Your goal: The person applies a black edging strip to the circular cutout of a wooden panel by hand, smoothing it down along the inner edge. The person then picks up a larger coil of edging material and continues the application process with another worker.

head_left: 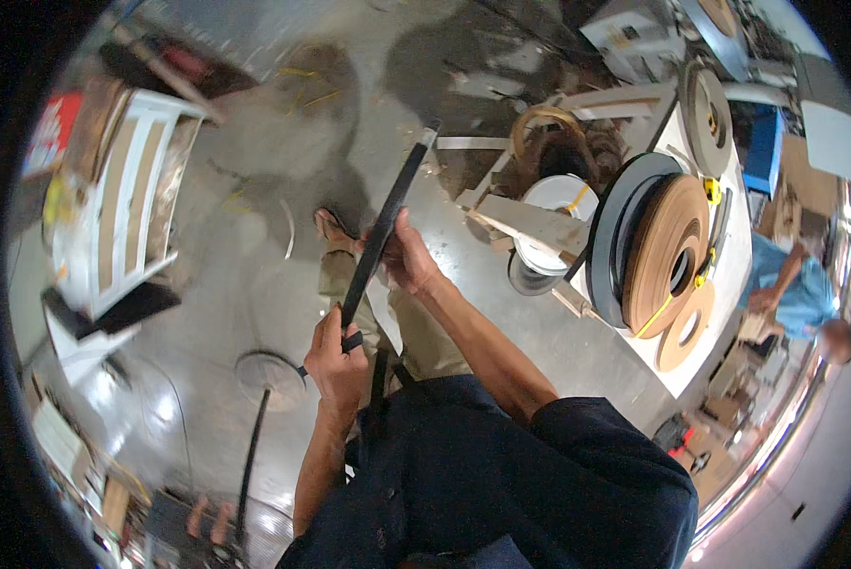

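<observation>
A long, flat black strip (388, 213) slants up and away in front of my body, with a pale, shiny far end. My left hand (333, 360) is closed round its near end, where a short black piece sticks out sideways between the fingers. Farther along, my right hand (410, 254) grips the strip from the right side, thumb along its edge; the other fingers are partly hidden. More black strip (379, 379) hangs below, close to my dark shirt. Whether it is the same piece, I cannot tell.
To my right, a white table (667, 375) carries large brown (646, 256) and grey rolls of banding. Beneath its edge lie white rolls (549, 204) and boards. A white slatted unit (127, 199) stands left. Another person (791, 284) in blue is at far right.
</observation>
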